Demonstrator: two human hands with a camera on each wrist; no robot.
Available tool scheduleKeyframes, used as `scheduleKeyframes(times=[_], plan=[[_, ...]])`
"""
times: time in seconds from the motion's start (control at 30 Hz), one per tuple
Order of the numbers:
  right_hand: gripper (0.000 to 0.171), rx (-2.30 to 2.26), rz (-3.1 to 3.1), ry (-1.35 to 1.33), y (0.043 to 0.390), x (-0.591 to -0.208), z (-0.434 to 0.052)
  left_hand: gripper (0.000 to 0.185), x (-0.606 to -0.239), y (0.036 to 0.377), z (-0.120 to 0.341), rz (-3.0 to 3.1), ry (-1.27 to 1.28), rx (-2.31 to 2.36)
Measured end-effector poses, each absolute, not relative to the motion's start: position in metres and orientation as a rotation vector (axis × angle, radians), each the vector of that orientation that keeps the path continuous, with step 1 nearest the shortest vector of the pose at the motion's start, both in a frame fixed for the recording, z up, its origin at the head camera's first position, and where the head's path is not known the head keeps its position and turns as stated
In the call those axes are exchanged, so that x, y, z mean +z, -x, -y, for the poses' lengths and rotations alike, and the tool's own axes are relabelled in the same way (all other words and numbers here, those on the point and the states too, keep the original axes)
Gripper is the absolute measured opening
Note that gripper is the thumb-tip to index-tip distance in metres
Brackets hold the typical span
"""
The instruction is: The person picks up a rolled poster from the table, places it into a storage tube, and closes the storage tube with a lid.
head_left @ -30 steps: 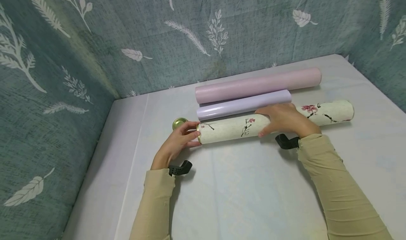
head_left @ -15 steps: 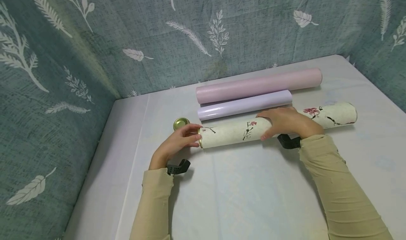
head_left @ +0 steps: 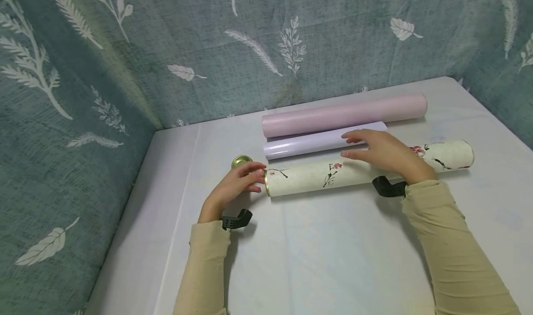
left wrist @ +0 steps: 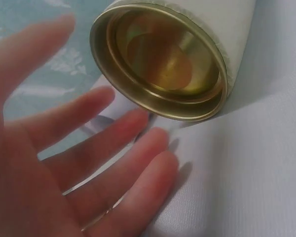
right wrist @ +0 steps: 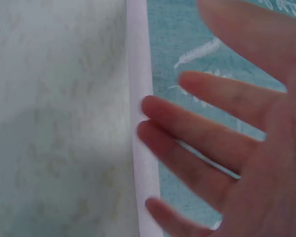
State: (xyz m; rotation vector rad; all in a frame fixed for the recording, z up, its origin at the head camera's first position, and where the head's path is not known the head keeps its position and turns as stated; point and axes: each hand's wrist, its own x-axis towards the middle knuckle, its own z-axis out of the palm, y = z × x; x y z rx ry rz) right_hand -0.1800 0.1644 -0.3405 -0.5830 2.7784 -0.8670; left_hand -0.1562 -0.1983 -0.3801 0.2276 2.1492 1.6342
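A long off-white cardboard tube [head_left: 304,178] with a plum-blossom print lies across the table. Its left end has a gold metal cap [left wrist: 163,64], recessed in the middle. My left hand [head_left: 234,184] is beside that end; the left wrist view has its fingers spread and slightly bent, with a gap to the cap. Over the tube hovers my right hand [head_left: 384,152], thumb and fingers parted and nothing between them. A small round gold lid [head_left: 240,160] lies just behind my left hand, which partly covers it.
Behind the printed tube, a shiny lilac tube [head_left: 304,144] and a longer pink tube [head_left: 341,115] lie side by side, nearly parallel to it. A green leaf-patterned cloth [head_left: 250,83] stands at the back of the white-covered table [head_left: 325,255].
My right hand has let go of the printed tube and lifted off it. The tube has moved slightly towards me. My left fingers have come away from its capped end.
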Motion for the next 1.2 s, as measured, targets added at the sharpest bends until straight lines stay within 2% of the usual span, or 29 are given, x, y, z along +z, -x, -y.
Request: scheduleKeyframes(times=[0.2, 0.4, 0.67, 0.93, 1.03, 1.2], plan=[[0.060, -0.986, -2.852, 0.602, 0.178, -0.335, -0.161, 0.038, -0.376, 0.157, 0.186, -2.275, -0.070, 1.752], [0.056, -1.080, -2.915, 0.682, 0.180, -0.324, -0.159, 0.040, -0.397, 0.167, 0.177, -2.296, 0.045, 1.966], [0.061, -0.660, -3.040, 0.914, 0.203, -0.306, -0.153, 0.055, -0.385, 0.160, 0.161, -2.277, 0.013, 1.922], [0.060, -0.449, -3.088, 1.119, 0.237, -0.308, -0.152, 0.061, -0.407, 0.168, 0.160, -2.112, -0.012, 2.019], [0.060, -0.383, -3.077, 1.103, 0.249, -0.310, -0.148, 0.062, -0.413, 0.171, 0.159, -2.068, -0.016, 2.090], [0.073, -0.234, -2.991, 0.950, 0.268, -0.317, -0.142, 0.059, -0.416, 0.172, 0.159, -2.060, 0.014, 2.156]])
